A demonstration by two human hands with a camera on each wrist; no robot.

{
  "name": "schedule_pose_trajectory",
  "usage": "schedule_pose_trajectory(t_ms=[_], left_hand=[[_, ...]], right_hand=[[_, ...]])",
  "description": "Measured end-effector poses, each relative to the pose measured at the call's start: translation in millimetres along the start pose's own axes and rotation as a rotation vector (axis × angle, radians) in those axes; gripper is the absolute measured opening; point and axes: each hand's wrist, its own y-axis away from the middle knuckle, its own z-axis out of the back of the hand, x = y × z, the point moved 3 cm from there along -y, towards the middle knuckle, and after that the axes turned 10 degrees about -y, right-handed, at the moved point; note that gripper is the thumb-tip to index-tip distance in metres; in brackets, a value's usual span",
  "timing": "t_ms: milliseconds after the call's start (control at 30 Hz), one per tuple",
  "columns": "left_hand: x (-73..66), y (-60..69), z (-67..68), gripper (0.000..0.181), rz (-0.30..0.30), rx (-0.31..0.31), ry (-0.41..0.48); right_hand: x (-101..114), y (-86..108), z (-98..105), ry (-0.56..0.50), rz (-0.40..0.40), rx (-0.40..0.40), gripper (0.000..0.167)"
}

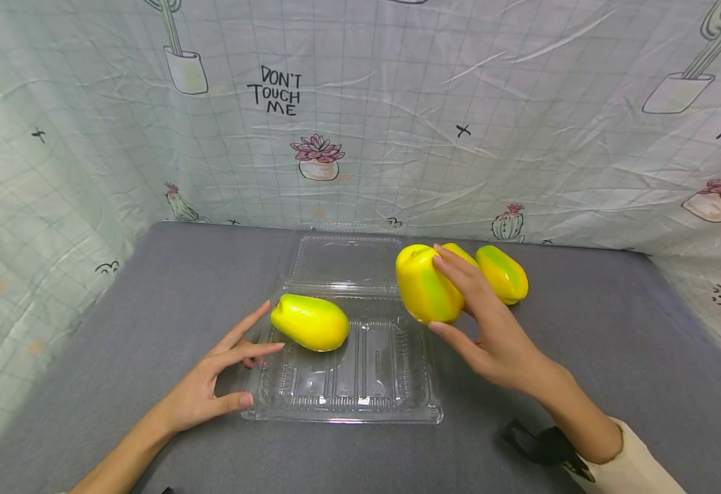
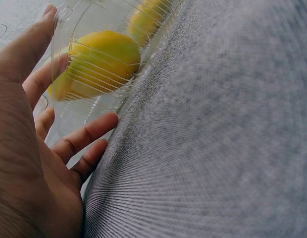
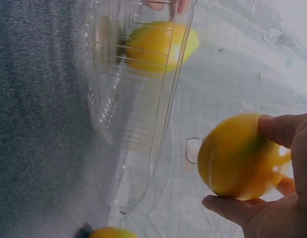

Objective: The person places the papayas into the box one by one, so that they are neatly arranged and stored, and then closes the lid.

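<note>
A clear plastic clamshell box (image 1: 360,370) lies opened on the table, its lid (image 1: 346,261) laid back. Inside, toward the left, rests a yellow-green papaya (image 1: 311,322). My left hand (image 1: 212,384) is at the box's left side with fingers spread, the fingertips at its edge and beside that papaya. Held in my right hand (image 1: 490,329) is another papaya (image 1: 424,288), gripped between thumb and fingers above the box's right edge. The right wrist view shows this held papaya (image 3: 237,158) apart from the box.
Behind my right hand, two more papayas stand on the grey table (image 1: 613,357): one partly hidden papaya (image 1: 461,254) and one papaya (image 1: 503,274) to its right. A printed cloth (image 1: 385,171) hangs along the back and sides. A black strap (image 1: 539,442) lies near my right wrist.
</note>
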Motion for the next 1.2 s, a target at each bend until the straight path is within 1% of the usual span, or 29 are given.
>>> schedule_pose_trajectory(t_ms=[133,233,333,467,600,833,1000,1200], left_hand=[[0.3,0.0,-0.2,0.057,-0.003,-0.001,-0.001],[0.4,0.3,-0.2,0.057,-0.002,-0.002,-0.003],[0.4,0.4,-0.2,0.057,-0.001,-0.001,-0.004],[0.3,0.4,-0.2,0.057,0.002,0.0,-0.004],[-0.1,0.1,-0.4,0.057,0.003,0.001,0.0],[-0.9,-0.8,0.3,0.056,0.001,0.003,-0.002],[-1.5,-1.5,1.3,0.057,0.003,0.006,-0.002],[-1.3,-2.2,2.0,0.057,0.001,0.003,-0.006]], right_hand=[[-13,2.5,-3,0.058,0.039,0.006,0.066],[-18,2.3,-4,0.082,0.04,0.026,0.066],[-18,-0.4,-6,0.083,0.027,0.06,0.065],[-19,-4.1,-11,0.054,0.012,0.104,0.064],[-23,-4.5,-16,0.038,-0.007,0.14,0.066],[-31,-3.6,-26,0.061,-0.029,0.2,0.075],[-36,-2.9,-33,0.089,-0.033,0.232,0.076],[-40,-0.3,-38,0.098,-0.05,0.252,0.078]])
